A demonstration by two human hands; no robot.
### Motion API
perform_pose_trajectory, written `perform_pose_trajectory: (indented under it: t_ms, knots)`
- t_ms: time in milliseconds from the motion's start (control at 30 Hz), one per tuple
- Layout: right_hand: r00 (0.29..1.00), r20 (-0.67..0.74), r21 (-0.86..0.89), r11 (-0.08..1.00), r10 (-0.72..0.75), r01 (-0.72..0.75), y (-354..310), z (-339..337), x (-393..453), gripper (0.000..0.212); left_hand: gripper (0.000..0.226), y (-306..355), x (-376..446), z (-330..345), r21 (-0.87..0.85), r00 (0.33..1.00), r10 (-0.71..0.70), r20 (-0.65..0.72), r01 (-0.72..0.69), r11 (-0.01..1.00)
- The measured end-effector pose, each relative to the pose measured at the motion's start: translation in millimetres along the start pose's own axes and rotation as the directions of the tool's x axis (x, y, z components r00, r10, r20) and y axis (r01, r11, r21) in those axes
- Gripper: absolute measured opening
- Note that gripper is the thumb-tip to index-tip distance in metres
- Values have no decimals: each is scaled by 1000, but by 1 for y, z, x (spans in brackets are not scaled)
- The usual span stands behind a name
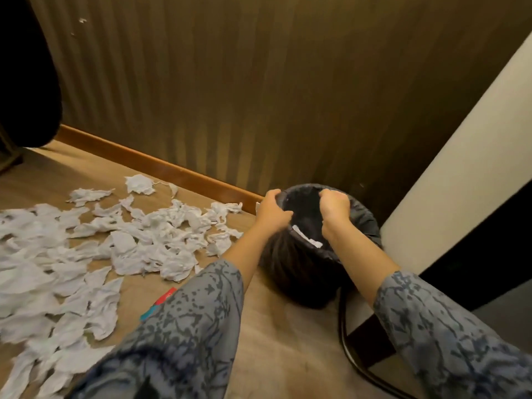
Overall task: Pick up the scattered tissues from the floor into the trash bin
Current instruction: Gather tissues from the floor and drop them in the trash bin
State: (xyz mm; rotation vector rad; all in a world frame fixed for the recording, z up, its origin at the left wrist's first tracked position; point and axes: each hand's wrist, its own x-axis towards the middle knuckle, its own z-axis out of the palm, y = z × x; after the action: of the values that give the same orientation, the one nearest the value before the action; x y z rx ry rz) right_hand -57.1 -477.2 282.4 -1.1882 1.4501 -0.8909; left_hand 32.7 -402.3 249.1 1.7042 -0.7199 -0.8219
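Note:
A round dark trash bin [290,269] lined with a black bag stands on the wooden floor by the wall. My left hand [272,210] grips the bag's rim on the left side. My right hand [334,208] is closed on the bag's rim at the far right side. A white scrap [306,238] lies inside the bin near its front edge. Several crumpled white tissues [161,234] lie scattered over the floor to the left of the bin, reaching to the frame's left edge.
A ribbed brown wall [259,96] with a wooden skirting board [161,165] runs behind. A cream-coloured panel [460,168] and dark furniture stand right of the bin. A black cable [345,341] curves on the floor. A red and teal packet [161,302] lies by my left sleeve.

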Motion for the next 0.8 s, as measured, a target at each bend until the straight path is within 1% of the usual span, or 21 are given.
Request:
perform_pose_trajectory:
  t_ms: [67, 133, 167, 233, 267, 300, 333, 367, 400, 467, 500, 533, 567, 600, 633, 667, 733, 800]
  knots:
    - [983, 140, -133, 982, -116, 134, 1, 23, -22, 20, 55, -15, 5, -29, -76, 998, -64, -16, 63, 995]
    - [938, 266, -233, 930, -220, 284, 5, 47, -47, 15, 38, -32, 7, -59, -129, 990, -137, -33, 132, 983]
    - [910, 322, -278, 893, -260, 353, 9, 59, -57, 16, 34, -44, 8, -74, -146, 984, -172, -55, 163, 976]
    - [849, 447, -353, 817, -280, 456, 18, 82, -77, 17, 31, -70, 5, -104, -192, 958, -258, -125, 232, 954]
    - [808, 517, -384, 768, -282, 513, 22, 93, -86, 16, 31, -84, 3, -120, -216, 935, -308, -175, 269, 939]
    - [747, 596, -404, 695, -293, 595, 29, 105, -94, 16, 33, -100, 0, -133, -234, 908, -358, -216, 308, 922]
    - [672, 679, -414, 602, -296, 683, 33, 115, -102, 16, 36, -114, -5, -145, -256, 882, -406, -239, 346, 903]
    - [597, 751, -405, 517, -281, 754, 39, 126, -108, 17, 36, -130, -9, -156, -270, 861, -436, -261, 369, 890]
    - [535, 807, -387, 459, -251, 800, 45, 135, -116, 17, 31, -143, -14, -165, -271, 840, -462, -285, 392, 879]
    - [446, 873, -342, 405, -198, 848, 64, 154, -125, 19, 17, -164, -27, -182, -207, 811, -466, -353, 418, 884]
    - [410, 894, -315, 401, -179, 860, 78, 162, -127, 19, 12, -174, -38, -192, -109, 818, -428, -384, 420, 901]
    - [381, 913, -299, 396, -146, 868, 93, 169, -130, 19, 11, -182, -50, -202, 2, 828, -388, -405, 425, 905]
    - [346, 933, -286, 375, -101, 882, 110, 176, -131, 18, 11, -193, -62, -212, 99, 832, -353, -428, 432, 897]
    - [317, 948, -286, 337, -38, 897, 128, 182, -133, 17, 12, -205, -76, -223, 160, 826, -344, -447, 452, 877]
    - [291, 956, -288, 290, 31, 913, 146, 188, -134, 17, 15, -218, -89, -232, 177, 811, -361, -461, 483, 858]
    - [268, 958, -285, 248, 99, 926, 163, 193, -136, 20, 23, -230, -105, -242, 163, 791, -405, -459, 523, 837]
    - [211, 954, -251, 180, 213, 951, 197, 202, -140, 32, 43, -255, -139, -263, 137, 745, -505, -436, 609, 781]
    - [136, 932, -175, 87, 337, 981, 227, 208, -144, 47, 62, -282, -167, -281, 173, 693, -591, -414, 697, 696]
